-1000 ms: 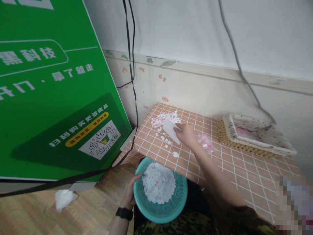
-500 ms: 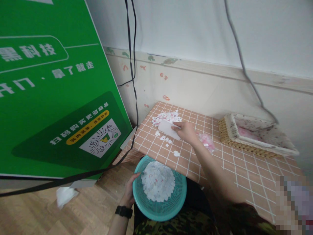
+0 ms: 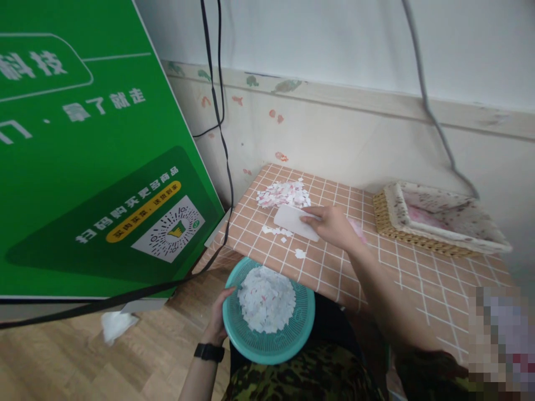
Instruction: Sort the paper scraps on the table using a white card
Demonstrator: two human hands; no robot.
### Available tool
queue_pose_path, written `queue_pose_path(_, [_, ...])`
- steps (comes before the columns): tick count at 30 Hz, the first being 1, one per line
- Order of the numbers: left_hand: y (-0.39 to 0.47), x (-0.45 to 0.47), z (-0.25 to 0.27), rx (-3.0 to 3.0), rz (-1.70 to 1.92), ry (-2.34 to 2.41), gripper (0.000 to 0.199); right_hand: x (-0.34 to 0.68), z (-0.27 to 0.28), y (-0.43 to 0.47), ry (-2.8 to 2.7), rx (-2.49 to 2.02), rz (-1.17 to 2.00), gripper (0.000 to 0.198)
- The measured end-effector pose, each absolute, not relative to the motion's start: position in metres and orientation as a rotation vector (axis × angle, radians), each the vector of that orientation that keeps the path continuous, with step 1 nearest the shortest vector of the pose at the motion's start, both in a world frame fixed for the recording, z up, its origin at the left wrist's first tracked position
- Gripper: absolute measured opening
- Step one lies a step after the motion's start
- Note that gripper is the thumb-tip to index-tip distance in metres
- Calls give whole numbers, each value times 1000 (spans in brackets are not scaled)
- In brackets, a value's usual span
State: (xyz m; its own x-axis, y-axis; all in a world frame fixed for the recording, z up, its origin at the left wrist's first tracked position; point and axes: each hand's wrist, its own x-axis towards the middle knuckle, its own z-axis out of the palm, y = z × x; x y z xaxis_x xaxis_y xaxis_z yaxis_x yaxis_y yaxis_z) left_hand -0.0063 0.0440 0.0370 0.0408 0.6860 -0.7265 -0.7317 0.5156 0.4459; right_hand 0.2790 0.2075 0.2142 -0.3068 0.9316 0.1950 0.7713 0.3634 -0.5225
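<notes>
My right hand pinches a flat white card, held low over the checked tabletop. Behind the card lies a pile of white and pinkish paper scraps; several loose bits lie in front of it. My left hand grips the left rim of a round teal plastic basket, just below the table's front edge. Inside the basket is a heap of small white paper pieces with a few reddish bits. A pink patch of scraps is partly hidden behind my right hand.
On the table, a lined wicker basket with something pink inside stands at the right. A green panel rises at the left, with black cables hanging beside it. A white bag-like item lies on the floor.
My right hand and the card have shifted slightly right, across the pink patch. Loose bits in front of the card now lie closer together. My left hand still holds the teal basket.
</notes>
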Motion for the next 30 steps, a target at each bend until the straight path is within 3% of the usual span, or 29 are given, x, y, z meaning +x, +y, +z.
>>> queue_pose_path(6, [40, -13, 42, -36, 1074, 1078, 14, 313, 191, 148, -1917, -1723, 268, 30])
queue_pose_path(12, [35, -13, 52, -46, 1112, 1088, 15, 317, 166, 114, -1761, -1770, 370, 34])
queue_pose_path(30, [36, -6, 70, -57, 1100, 1048, 19, 308, 170, 99, -1712, -1684, 556, 35])
